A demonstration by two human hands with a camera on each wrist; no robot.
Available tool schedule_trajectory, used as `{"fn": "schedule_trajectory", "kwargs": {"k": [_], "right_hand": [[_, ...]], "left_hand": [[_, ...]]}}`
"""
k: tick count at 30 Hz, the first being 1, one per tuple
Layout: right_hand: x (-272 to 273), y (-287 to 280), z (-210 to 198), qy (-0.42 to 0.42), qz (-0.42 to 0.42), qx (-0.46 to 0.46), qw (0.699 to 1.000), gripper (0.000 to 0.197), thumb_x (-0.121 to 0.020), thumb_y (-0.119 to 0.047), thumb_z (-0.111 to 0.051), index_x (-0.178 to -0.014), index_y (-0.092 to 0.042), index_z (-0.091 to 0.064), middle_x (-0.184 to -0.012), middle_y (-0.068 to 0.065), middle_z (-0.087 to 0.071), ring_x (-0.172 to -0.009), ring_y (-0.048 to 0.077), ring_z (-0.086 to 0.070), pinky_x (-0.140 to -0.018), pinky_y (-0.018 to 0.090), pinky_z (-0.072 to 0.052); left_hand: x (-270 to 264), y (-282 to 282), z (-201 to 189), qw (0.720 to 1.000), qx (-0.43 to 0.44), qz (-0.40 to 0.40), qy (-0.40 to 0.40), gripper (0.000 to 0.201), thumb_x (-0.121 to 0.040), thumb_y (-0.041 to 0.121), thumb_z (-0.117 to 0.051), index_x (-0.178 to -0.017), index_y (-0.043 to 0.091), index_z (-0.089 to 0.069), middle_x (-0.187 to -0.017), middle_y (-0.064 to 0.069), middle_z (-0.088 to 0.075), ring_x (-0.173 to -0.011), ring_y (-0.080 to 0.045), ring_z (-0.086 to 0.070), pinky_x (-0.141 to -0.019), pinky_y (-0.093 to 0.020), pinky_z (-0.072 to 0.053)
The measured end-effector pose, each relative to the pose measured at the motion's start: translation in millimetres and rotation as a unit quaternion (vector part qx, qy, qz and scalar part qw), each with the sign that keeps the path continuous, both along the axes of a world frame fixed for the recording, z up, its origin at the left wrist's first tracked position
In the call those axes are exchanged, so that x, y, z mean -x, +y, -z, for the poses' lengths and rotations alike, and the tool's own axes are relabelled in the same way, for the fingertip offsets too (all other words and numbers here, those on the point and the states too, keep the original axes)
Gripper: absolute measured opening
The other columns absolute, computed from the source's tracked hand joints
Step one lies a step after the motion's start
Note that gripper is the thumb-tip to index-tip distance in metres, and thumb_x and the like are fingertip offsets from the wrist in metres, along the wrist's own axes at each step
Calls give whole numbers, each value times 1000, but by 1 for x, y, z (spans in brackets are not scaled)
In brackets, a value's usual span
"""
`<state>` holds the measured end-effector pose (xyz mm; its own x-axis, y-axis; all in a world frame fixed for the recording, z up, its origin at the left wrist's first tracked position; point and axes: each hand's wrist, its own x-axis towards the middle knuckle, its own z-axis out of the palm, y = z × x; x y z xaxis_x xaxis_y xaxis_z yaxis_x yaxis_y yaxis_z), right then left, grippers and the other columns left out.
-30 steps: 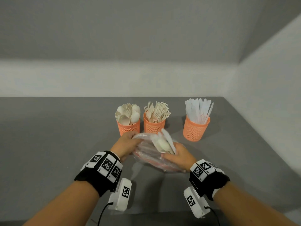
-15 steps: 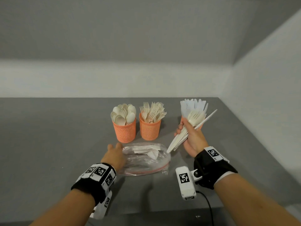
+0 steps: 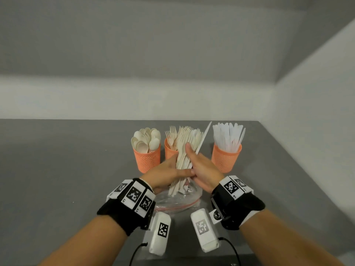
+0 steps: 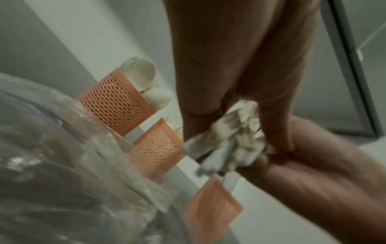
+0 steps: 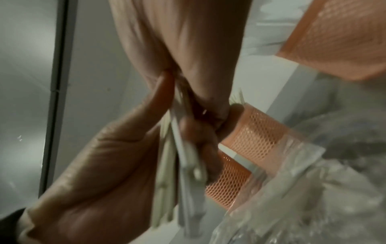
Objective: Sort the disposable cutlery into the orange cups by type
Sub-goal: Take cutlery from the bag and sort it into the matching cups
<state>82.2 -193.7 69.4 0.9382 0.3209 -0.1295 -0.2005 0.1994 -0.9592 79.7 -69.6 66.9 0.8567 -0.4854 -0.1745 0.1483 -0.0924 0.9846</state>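
Now both hands are meeting above the plastic bag (image 3: 178, 205): the left hand (image 3: 163, 174) is joining the right hand (image 3: 203, 169), both grasping the mixed cutlery bundle (image 3: 184, 150) before sorting.

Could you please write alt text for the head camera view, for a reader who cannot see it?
Both hands, left hand and right hand, hold a bundle of cutlery upright above a plastic bag, before three orange cups of spoons, forks and knives.
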Motion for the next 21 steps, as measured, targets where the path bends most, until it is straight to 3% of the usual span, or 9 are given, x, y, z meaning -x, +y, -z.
{"fn": "schedule_trajectory", "kwargs": {"k": [2,4,6,8,10,13,15,21], "right_hand": [[0,-4,-2,-16,-23,79,996,51,-95,-49,-32,-138,-21,-41,-125,-5,-56,-112,8,-55,-86,16,-49],[-1,-8,0,-38,-31,149,988,56,-95,-52,-28,-141,-22,-36,-131,-10,-48,-118,5,-47,-96,19,-41],[-2,-12,3,-48,-26,197,979,59,-93,-56,-26,-140,-22,-37,-128,-9,-48,-118,8,-45,-99,26,-39],[-5,-17,5,-57,-11,225,973,56,-95,-53,-28,-131,-16,-50,-109,-3,-59,-100,11,-54,-80,25,-43],[-5,-19,2,-65,3,190,980,45,-99,-38,-34,-115,-3,-58,-82,1,-60,-72,9,-56,-61,21,-37],[-4,-19,-1,-72,29,125,989,30,-98,-27,-42,-98,-4,-61,-72,3,-61,-55,10,-57,-53,22,-36],[-4,-17,-3,-85,43,130,987,26,-98,-24,-42,-90,-9,-62,-70,2,-62,-51,9,-56,-51,21,-39],[-7,-19,-3,-68,71,102,990,29,-98,-14,-37,-99,7,-57,-74,15,-59,-56,20,-57,-52,24,-50]], "left_hand": [[4,2,2,1000,15,19,2,54,-84,7,-63,-133,13,-41,-115,-4,-63,-97,-11,-64,-74,-18,-53],[4,2,5,1000,24,15,-10,40,-86,6,-60,-125,7,-50,-105,-6,-69,-91,-13,-68,-74,-19,-52],[7,1,4,999,50,-18,-9,18,-89,6,-55,-107,8,-58,-76,4,-72,-66,-5,-67,-61,-14,-51],[7,1,5,995,76,-64,-5,7,-92,11,-51,-95,11,-58,-55,8,-62,-46,-2,-53,-46,-15,-44],[6,0,8,993,77,-81,-29,10,-93,13,-50,-99,12,-58,-56,8,-57,-45,-3,-48,-44,-16,-41],[6,-4,11,995,70,-68,-34,10,-93,15,-49,-100,15,-56,-58,7,-59,-47,-5,-52,-46,-17,-43],[6,-6,11,993,96,-69,-3,10,-94,20,-48,-98,13,-55,-58,3,-57,-45,-10,-51,-46,-20,-46],[4,-3,12,981,155,-92,65,21,-94,18,-50,-106,3,-58,-67,-8,-59,-48,-16,-56,-46,-26,-51]]}}
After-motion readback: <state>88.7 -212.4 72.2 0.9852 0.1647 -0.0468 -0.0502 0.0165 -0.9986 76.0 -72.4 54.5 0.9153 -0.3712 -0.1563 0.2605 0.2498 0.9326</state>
